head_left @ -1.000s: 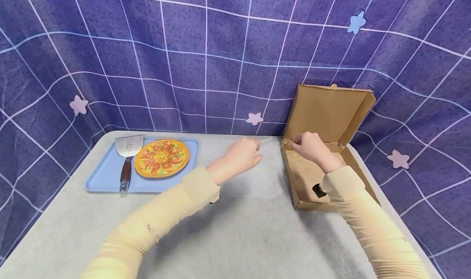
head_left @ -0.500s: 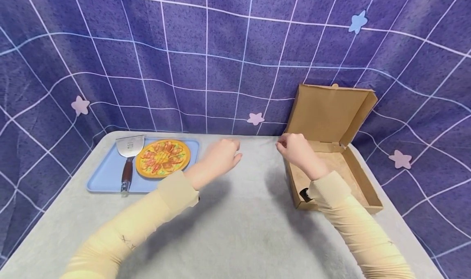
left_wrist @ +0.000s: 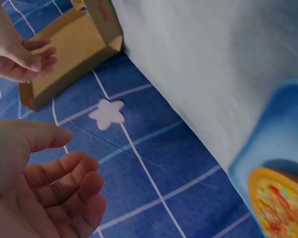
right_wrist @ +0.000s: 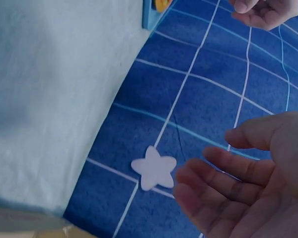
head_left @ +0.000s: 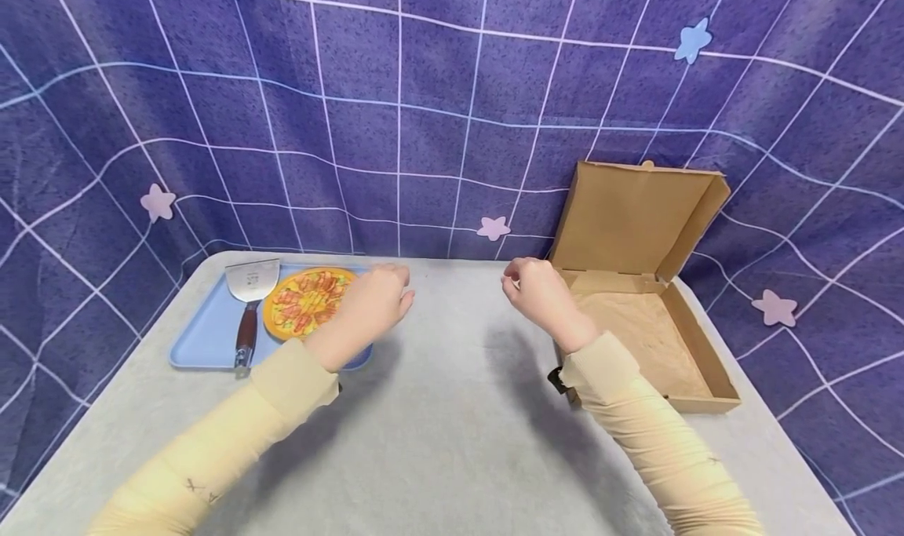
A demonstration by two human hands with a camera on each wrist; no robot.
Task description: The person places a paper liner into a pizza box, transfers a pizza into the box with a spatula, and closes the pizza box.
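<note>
My left hand [head_left: 367, 308] hangs in the air above the right side of the blue tray [head_left: 205, 340], holding nothing; its loosely curved fingers show in the left wrist view. Under and beside it on the tray lies a pizza [head_left: 304, 308] with an orange rim, partly hidden by the hand. A pizza server [head_left: 246, 324] with a broad metal blade and dark handle rests along the tray's left part. My right hand [head_left: 544, 297], its fingers loosely bent around nothing, hovers just left of the open cardboard pizza box [head_left: 643, 332]. The right forearm covers the box's near left corner.
The box lid [head_left: 632, 214] stands raised against the blue star-patterned curtain [head_left: 424, 112] behind the table. The grey table [head_left: 438, 442] spans between tray and box. A black band [head_left: 558, 379] shows at the right wrist.
Both hands have moved left. The left hand has come from the middle of the table to over the tray's right side; the right hand has left the space over the box.
</note>
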